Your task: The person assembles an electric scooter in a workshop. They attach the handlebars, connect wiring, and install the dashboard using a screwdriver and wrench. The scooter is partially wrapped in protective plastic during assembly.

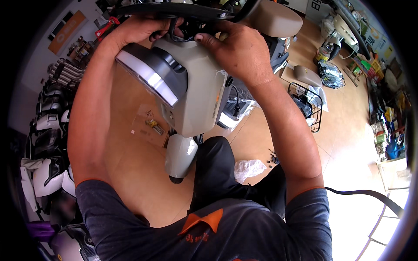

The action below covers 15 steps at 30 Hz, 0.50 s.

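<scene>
A beige electric scooter front [198, 91] stands before me, its black headlight unit [152, 74] with a white lens turned to the left. Both hands reach into the gap between the front panel's top and the dark handlebar part [174, 12]. My left hand [152, 29] curls its fingers at a looped black cable [173, 31] there. From the other side, my right hand [241, 50] bends in, its thumb lying by the panel's top edge. Its other fingertips are hidden among the dark wires, so what they pinch does not show. Below hangs the beige front fender [180, 152].
A tan seat [278, 19] lies beyond my right hand. On the floor are a black wire basket [307, 104], a clear plastic bag [249, 169], small black parts [273, 158] and a cardboard piece [148, 126]. Scooter parts [48, 130] line the left wall.
</scene>
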Available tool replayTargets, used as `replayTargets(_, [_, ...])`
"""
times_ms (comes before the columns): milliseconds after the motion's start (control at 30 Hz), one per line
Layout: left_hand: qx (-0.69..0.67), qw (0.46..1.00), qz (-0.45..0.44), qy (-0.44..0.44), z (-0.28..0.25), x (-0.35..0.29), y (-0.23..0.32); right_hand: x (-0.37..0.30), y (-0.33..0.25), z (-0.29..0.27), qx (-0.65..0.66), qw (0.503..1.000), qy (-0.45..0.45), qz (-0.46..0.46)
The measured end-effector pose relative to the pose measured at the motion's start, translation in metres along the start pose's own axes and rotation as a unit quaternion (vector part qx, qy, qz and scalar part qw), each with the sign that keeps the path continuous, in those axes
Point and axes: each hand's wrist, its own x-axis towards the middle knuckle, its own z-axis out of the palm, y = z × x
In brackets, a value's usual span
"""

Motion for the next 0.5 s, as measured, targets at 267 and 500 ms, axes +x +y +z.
replayTargets(267, [-0.034,0.999,-0.003,-0.024,0.0,0.0,0.007,0.025,0.003,-0.012,-0.031,0.993,-0.115,-0.015])
replayTargets(500, [-0.043,0.998,-0.027,-0.044,-0.007,0.004,0.004,0.029,0.009,0.002,-0.027,0.996,-0.089,-0.003])
